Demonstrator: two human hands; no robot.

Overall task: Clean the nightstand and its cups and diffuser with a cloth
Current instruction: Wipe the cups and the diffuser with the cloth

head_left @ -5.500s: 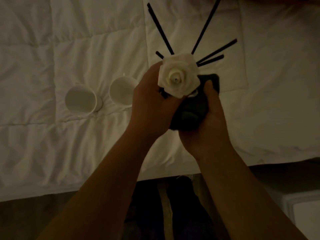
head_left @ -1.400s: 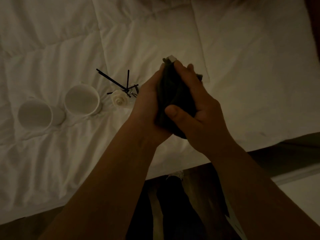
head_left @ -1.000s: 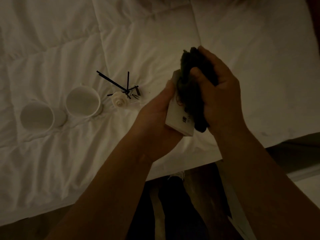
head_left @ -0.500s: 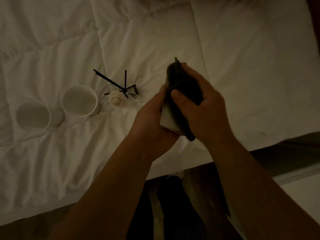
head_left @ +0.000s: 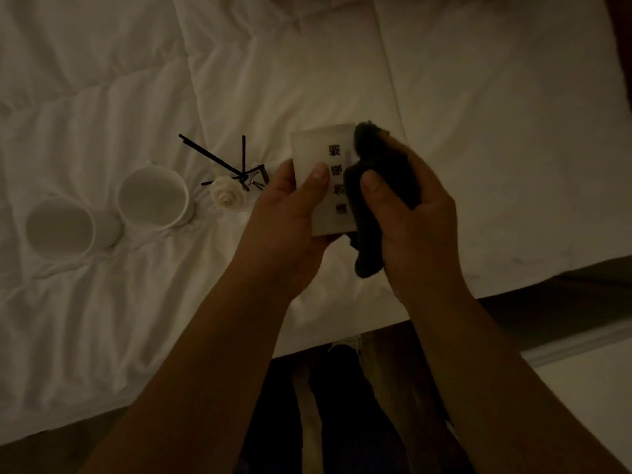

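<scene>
My left hand (head_left: 290, 217) holds a small white sign (head_left: 316, 155) with black characters on its face, thumb across the front. My right hand (head_left: 417, 220) grips a dark cloth (head_left: 372, 213) and presses it against the sign's right side. Both are held above the white bed. To the left on the bedding stand the diffuser (head_left: 228, 196), with a white rose and black reeds, and two white cups (head_left: 153, 196) (head_left: 61, 227).
The white quilted duvet (head_left: 478, 148) fills most of the view; its near edge runs across the lower part. Dark floor and my legs (head_left: 342, 405) lie below. A pale surface (head_left: 588, 378) shows at the lower right.
The diffuser, held in both hands earlier, now stands on the bed beside the cups. I hold the white sign instead, and the cloth has slid right, uncovering its printed face.
</scene>
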